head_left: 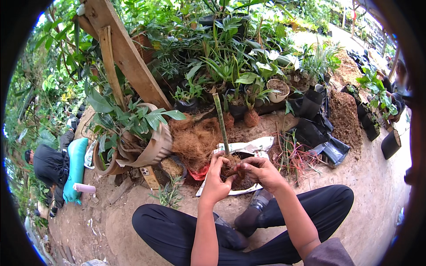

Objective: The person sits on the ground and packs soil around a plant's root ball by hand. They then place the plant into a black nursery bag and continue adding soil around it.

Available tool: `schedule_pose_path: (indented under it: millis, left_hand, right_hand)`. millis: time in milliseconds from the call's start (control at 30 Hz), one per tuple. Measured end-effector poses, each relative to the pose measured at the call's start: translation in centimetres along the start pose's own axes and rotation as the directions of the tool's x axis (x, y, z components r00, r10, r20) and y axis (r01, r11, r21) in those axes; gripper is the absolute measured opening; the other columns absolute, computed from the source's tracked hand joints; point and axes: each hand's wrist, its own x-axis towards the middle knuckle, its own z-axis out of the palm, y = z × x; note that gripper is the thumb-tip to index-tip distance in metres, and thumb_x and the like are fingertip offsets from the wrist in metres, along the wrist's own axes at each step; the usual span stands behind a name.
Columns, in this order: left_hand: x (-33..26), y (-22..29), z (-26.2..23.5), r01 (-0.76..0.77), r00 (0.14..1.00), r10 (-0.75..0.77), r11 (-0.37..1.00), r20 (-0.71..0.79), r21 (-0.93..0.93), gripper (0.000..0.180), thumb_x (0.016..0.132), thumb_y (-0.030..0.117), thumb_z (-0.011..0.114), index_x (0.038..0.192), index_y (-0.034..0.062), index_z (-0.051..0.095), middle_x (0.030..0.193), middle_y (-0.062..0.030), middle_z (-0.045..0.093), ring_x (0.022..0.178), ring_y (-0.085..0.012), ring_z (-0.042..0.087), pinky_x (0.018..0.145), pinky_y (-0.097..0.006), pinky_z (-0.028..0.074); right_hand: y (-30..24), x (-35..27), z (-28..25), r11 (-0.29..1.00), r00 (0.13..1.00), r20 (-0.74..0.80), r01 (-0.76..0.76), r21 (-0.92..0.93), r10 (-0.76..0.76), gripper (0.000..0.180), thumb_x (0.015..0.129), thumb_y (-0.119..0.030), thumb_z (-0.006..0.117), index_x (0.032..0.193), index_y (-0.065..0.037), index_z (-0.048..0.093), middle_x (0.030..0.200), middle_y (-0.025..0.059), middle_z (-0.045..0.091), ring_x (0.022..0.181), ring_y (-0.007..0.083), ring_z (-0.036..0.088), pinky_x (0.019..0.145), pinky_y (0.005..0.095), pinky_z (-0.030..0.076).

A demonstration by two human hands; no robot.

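Observation:
An upright green stem cutting (221,122) rises between my hands, its base wrapped in brown fibre (230,163). My left hand (215,181) is closed around the left side of this wrapped base. On the other side, the thumb and fingers of my right hand (262,172) pinch at the fibre. Below both hands lies a white sack (262,145) with dark soil on it, partly hidden by the hands. Just beyond and to the left is a heap of loose brown coconut fibre (191,141). A bit of red plastic (198,172) shows beside the sack.
Thin cut stems (290,153) and black plastic grow bags (313,131) lie to the right. Left stand a large potted plant (157,144), a phone (149,177) and a small container of grains (172,167). Potted plants crowd the back. A person (49,164) crouches far left; another sits far right.

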Motion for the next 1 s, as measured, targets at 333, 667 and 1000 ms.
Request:
schedule_pose_path:
  millis: [333,667,1000]
  left_hand:
    - [0.0,0.0,0.4,0.029,0.999,-0.028,0.999,0.022,-0.037,0.040,0.068,-0.007,0.069,0.101,0.0023,0.049,0.134,-0.0191,0.045,0.123,-0.0393,0.047,0.102,-0.041,0.040]
    - [0.0,0.2,0.4,0.020,0.999,-0.019,1.000,0.043,-0.018,0.040,0.068,-0.007,0.068,0.102,0.0018,0.048,0.132,-0.0199,0.046,0.124,-0.0402,0.046,0.102,-0.041,0.039]
    - [-0.1,0.0,0.3,0.019,1.000,-0.018,0.999,0.023,-0.026,0.039,0.069,-0.007,0.066,0.103,0.0015,0.048,0.133,-0.0199,0.045,0.123,-0.0395,0.047,0.102,-0.041,0.039]
  right_hand:
    - [1.5,0.7,0.9,0.766,0.914,-0.097,0.269,-0.583,-0.395,0.020,0.083,-0.002,0.071,0.103,0.002,0.072,0.086,0.0067,0.071,0.077,0.0104,0.063,0.072,0.0269,0.051]
    - [1.2,0.4,1.7,0.697,0.835,-0.164,0.311,-0.646,-0.525,0.012,0.079,0.000,0.073,0.090,0.002,0.071,0.080,0.0088,0.071,0.072,0.0144,0.067,0.066,0.0285,0.052]
    - [2.6,0.6,2.2,0.277,0.654,0.101,0.449,-0.850,-0.750,0.019,0.078,0.000,0.069,0.096,-0.003,0.071,0.085,0.0139,0.066,0.073,0.0334,0.066,0.062,0.0385,0.053]
